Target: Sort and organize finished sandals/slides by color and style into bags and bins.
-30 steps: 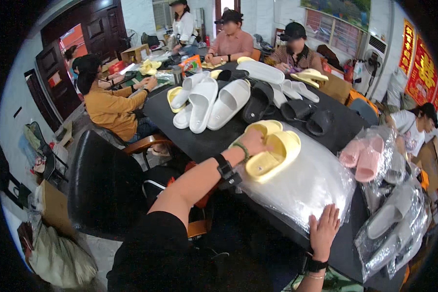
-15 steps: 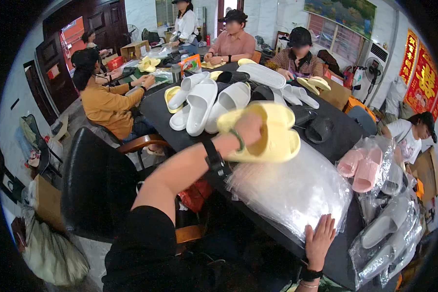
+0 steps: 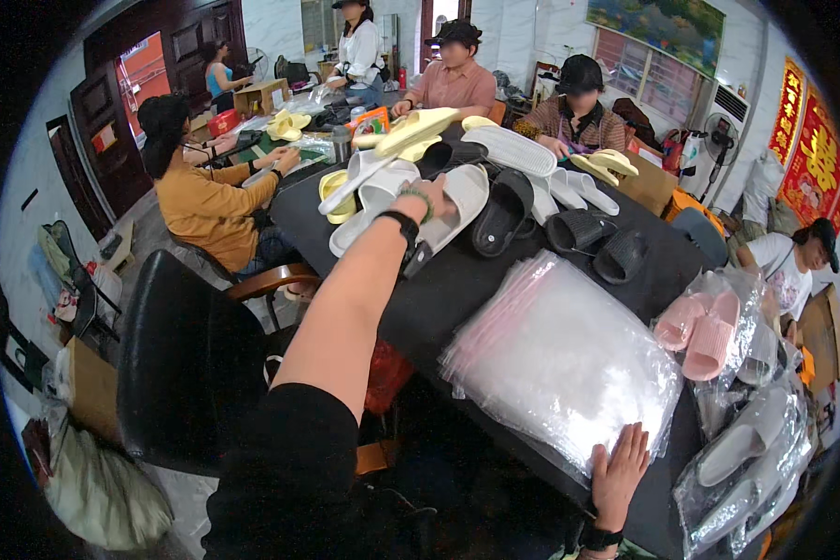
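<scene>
My left hand (image 3: 427, 200) reaches into the slipper pile, its fingers closed at a white slipper (image 3: 465, 193) and partly hidden by it. White slippers (image 3: 357, 224) lie on the left of that hand, and a black slipper (image 3: 504, 213) stands tilted on its right. Across the top of the pile a yellow slipper (image 3: 418, 133) rests at a slant. My right hand (image 3: 620, 476) lies flat with fingers spread on the near corner of a stack of clear plastic bags (image 3: 569, 359) with pinkish edges.
Bagged pink slippers (image 3: 709, 341) and bagged grey slippers (image 3: 742, 448) lie along the right side of the black table (image 3: 411, 313). A black chair (image 3: 191, 364) stands at the left. Several people sit or stand around the far side, one in a mustard top (image 3: 210, 205).
My left hand has let go of the yellow slippers, now on the pile, and moved left to a white slipper. My right hand stays on the bags.
</scene>
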Action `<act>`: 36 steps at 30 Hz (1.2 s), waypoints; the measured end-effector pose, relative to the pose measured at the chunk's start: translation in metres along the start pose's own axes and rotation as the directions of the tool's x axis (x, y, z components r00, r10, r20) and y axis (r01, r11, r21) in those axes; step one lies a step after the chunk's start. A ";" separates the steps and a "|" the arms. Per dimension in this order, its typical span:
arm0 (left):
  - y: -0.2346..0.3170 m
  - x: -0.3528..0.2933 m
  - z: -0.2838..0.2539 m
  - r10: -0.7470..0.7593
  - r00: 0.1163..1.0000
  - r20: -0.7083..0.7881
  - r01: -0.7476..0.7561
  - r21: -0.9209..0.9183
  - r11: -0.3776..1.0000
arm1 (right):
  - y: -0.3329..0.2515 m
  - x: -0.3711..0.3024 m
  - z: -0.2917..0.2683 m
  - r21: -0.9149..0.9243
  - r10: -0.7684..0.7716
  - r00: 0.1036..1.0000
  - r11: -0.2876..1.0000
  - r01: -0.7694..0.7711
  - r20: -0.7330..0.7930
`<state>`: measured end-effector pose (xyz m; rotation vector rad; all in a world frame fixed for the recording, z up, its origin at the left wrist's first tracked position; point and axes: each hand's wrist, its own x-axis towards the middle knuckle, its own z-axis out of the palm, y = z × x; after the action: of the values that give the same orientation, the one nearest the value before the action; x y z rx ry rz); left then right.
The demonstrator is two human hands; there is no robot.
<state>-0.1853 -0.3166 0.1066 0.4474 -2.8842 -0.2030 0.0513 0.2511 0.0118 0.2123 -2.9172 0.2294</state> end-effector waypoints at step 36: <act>0.175 -0.267 0.070 0.677 0.732 0.076 -0.657 -0.183 0.731 | -0.004 0.000 0.002 0.013 -0.020 1.000 1.000 0.020 0.010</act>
<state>-0.0025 -0.0609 0.0180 -0.6741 -2.9111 -0.3194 0.0519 0.2467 0.0107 0.2459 -2.9226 0.2454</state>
